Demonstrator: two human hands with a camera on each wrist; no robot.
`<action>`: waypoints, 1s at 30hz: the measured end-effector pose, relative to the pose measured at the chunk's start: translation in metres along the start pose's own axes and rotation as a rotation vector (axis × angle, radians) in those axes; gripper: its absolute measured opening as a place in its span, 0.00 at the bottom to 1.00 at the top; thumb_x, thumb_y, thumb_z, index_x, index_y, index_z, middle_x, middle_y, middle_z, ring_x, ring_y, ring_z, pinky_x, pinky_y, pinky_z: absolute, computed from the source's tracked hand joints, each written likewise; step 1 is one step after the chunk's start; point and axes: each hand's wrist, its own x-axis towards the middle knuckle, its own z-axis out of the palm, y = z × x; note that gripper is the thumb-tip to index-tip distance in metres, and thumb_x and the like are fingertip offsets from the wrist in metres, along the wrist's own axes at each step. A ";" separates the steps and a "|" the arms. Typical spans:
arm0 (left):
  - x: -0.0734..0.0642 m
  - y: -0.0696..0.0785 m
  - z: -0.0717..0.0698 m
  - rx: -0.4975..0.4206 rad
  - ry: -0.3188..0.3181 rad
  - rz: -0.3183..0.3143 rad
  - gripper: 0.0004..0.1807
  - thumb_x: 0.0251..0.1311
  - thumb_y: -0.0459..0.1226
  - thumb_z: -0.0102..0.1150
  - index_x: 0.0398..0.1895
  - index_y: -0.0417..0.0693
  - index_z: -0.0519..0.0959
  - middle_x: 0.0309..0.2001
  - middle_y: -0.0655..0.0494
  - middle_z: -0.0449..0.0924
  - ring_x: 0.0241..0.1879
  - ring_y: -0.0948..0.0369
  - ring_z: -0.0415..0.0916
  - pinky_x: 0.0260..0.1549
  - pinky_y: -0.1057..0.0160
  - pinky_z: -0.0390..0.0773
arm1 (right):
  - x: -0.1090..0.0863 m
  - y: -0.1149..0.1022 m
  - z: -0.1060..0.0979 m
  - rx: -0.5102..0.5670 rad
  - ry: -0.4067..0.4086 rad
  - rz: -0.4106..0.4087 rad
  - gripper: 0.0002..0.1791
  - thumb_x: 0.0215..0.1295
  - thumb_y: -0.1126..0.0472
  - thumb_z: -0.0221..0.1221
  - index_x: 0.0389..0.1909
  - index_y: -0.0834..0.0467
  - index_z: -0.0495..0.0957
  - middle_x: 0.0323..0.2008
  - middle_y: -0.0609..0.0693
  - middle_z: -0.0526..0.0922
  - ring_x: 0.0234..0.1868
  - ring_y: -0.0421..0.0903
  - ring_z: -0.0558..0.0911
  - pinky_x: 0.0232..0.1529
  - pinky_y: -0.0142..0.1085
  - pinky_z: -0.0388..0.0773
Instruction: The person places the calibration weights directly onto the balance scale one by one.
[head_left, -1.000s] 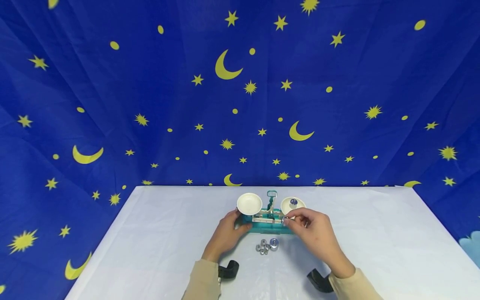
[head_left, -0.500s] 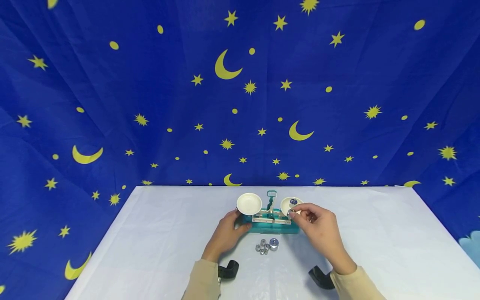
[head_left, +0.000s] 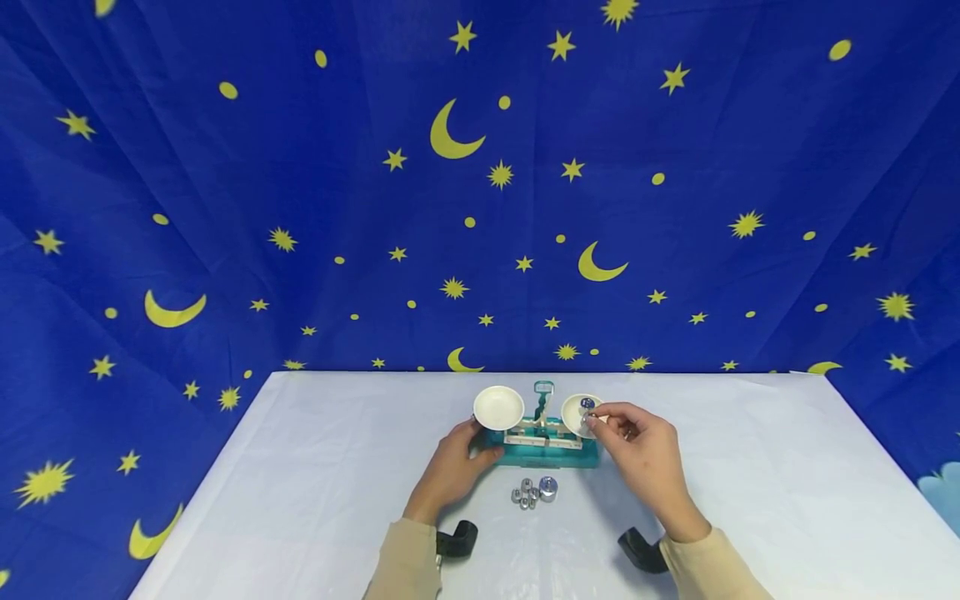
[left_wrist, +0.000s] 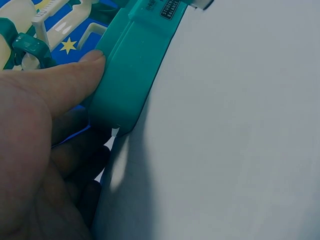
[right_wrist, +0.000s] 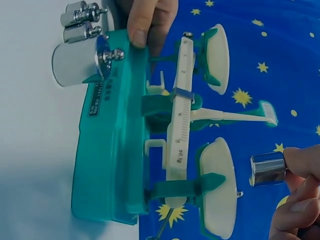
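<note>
We pinch a silver weight (right_wrist: 267,169) between the thumb and fingers of our right hand (head_left: 641,454), just above the right pan (head_left: 571,416), where another weight (head_left: 587,404) sits. Our left hand (head_left: 450,467) grips the left end of the green balance (head_left: 543,457), near which small weights (head_left: 527,494) stand clustered on the near side.

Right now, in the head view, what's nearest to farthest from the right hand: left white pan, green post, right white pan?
1. Right white pan: on the right, just beside the right hand.
2. Green post: in the middle, between the pans.
3. Left white pan: farthest, on the left side.
</note>
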 end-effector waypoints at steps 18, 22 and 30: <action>0.001 -0.001 0.001 -0.004 -0.003 0.002 0.33 0.65 0.45 0.64 0.70 0.38 0.70 0.69 0.39 0.70 0.70 0.43 0.64 0.70 0.41 0.62 | 0.003 0.010 0.001 -0.023 0.016 0.035 0.03 0.59 0.66 0.70 0.33 0.60 0.86 0.20 0.46 0.74 0.22 0.41 0.71 0.18 0.28 0.66; 0.001 -0.001 0.000 -0.004 -0.005 -0.001 0.34 0.65 0.45 0.64 0.70 0.38 0.70 0.69 0.39 0.70 0.70 0.43 0.64 0.70 0.41 0.62 | 0.003 0.012 0.002 -0.026 0.023 0.030 0.03 0.59 0.67 0.70 0.33 0.60 0.86 0.20 0.46 0.74 0.22 0.41 0.71 0.18 0.28 0.66; 0.000 -0.001 0.000 -0.001 -0.005 -0.001 0.34 0.65 0.45 0.64 0.70 0.38 0.70 0.69 0.38 0.69 0.70 0.43 0.64 0.70 0.41 0.62 | 0.004 0.016 0.003 -0.037 0.028 0.034 0.03 0.59 0.67 0.70 0.33 0.61 0.86 0.20 0.46 0.74 0.21 0.40 0.71 0.17 0.28 0.66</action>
